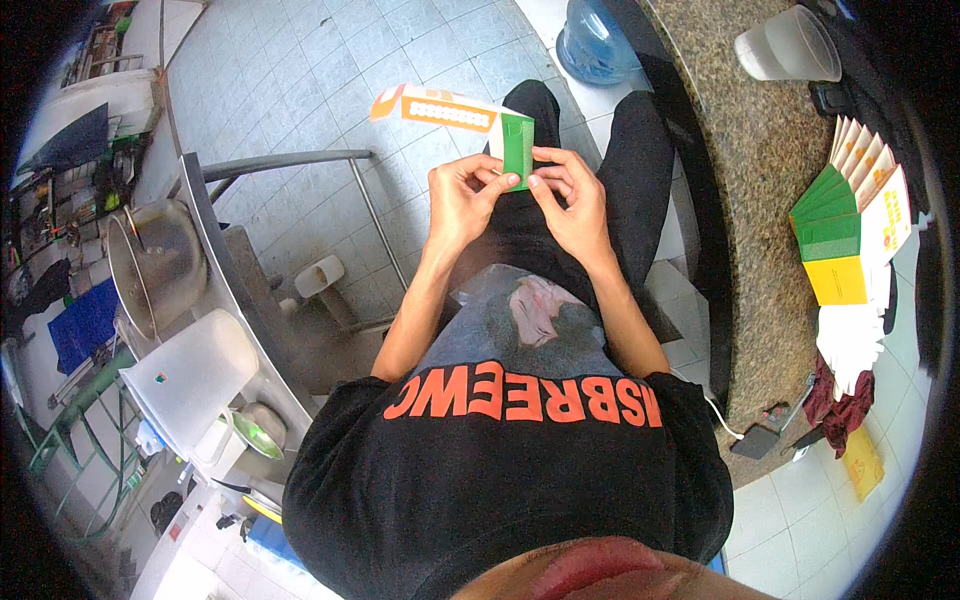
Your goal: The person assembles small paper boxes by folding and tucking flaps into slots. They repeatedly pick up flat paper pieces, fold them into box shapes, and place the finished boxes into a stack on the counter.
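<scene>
Between my two hands, above my lap, is a folding carton [517,142] of printed card, green and white with a long orange-and-white flap reaching out to the left. My left hand [466,195] pinches its lower left edge with thumb and fingers. On the other side my right hand [570,197] grips the lower right edge, its thumb on the green panel and close to the left thumb. A fanned stack of similar cartons [835,225], green, yellow and white, lies on the granite counter to my right.
The granite counter [752,330] runs along my right, with a translucent plastic cup [790,45] at its far end and a black charger [755,441] with a white cable nearer. A blue water jug [597,45] stands on the floor ahead. At left are a metal sink [160,268] and a white container [205,365].
</scene>
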### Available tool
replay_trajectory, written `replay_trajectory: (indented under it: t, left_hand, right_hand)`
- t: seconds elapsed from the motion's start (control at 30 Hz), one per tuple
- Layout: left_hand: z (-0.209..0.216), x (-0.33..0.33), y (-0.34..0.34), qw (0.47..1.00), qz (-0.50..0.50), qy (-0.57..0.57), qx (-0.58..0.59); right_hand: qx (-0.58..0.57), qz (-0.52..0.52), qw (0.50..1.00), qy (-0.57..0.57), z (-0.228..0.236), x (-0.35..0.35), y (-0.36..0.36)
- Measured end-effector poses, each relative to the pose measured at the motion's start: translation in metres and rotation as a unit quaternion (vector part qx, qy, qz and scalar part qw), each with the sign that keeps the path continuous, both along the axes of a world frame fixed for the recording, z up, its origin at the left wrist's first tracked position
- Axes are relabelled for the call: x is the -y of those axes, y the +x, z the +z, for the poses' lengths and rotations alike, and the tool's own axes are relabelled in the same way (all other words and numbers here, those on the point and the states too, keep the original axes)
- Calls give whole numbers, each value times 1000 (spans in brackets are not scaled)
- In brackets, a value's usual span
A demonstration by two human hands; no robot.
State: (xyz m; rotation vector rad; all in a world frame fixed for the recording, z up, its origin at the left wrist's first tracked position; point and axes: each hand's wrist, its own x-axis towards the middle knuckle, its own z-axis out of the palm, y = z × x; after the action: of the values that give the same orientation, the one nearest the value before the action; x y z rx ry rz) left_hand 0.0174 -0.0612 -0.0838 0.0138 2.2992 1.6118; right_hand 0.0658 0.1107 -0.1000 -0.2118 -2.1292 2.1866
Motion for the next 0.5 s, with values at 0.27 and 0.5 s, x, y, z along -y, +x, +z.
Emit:
replay_trajectory:
  t: [0.27, 0.5]
  left_hand:
    - [-4, 0, 2, 972, -11, 219, 80]
    - [-12, 13, 6, 957, -50, 248, 142]
  right_hand:
    - [-5, -33, 999, 9, -4, 9, 5]
    - [2, -20, 1000, -22, -7, 8, 6]
